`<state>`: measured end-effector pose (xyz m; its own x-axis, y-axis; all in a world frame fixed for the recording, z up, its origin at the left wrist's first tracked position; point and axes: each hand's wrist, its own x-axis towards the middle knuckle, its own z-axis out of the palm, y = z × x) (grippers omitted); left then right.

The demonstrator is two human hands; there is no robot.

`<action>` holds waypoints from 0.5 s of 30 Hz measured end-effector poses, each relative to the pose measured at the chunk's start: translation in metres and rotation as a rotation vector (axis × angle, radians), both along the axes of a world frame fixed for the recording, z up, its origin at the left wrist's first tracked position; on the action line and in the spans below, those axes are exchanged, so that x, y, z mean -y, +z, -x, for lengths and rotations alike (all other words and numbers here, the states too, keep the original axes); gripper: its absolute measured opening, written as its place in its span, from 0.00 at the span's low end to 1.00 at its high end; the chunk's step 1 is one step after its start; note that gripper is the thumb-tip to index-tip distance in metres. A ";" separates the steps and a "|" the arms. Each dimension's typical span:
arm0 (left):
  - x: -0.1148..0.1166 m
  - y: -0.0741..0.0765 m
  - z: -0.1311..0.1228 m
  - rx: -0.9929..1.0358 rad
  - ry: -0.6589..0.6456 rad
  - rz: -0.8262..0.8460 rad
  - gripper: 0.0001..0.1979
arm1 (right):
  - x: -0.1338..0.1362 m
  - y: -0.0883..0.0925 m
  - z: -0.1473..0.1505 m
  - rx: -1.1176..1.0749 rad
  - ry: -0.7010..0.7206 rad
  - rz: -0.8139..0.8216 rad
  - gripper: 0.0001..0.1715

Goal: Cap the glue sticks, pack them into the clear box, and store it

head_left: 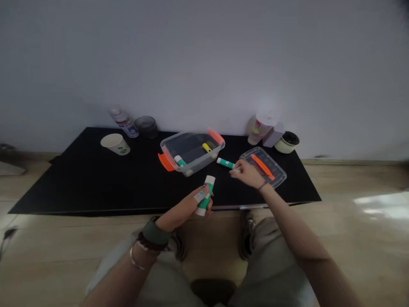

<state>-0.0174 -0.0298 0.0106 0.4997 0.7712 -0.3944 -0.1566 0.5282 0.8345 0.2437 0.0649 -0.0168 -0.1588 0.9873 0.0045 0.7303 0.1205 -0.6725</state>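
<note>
My left hand (202,199) is wrapped round a large green glue stick (209,187) with white ends, held at the table's front edge. Over the table, the fingers of my right hand (246,172) pinch the right end of a smaller green glue stick (225,163). Behind my hands is a clear plastic box (200,163) with orange latches, its top uncovered. Inside it lie a green and white stick (180,160) and a yellow stick (206,147). The box's clear lid (279,175), with an orange handle, rests just right of my right hand.
On the black table (128,187), a paper cup (115,144), a spray can (124,123) and a dark bowl (146,126) stand at the left. A clear cup (257,130), a pale box (273,134) and a cream pot (286,144) stand back right, near the wall.
</note>
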 end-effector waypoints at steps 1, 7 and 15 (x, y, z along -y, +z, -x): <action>-0.005 -0.006 -0.006 -0.078 0.026 -0.018 0.23 | 0.001 -0.014 0.017 0.112 0.076 0.067 0.13; -0.027 -0.033 -0.021 -0.324 0.035 0.024 0.15 | -0.011 -0.042 0.067 0.312 0.164 0.045 0.16; -0.043 -0.063 -0.022 -0.514 0.038 -0.154 0.23 | 0.007 -0.029 0.065 -0.041 0.248 0.204 0.24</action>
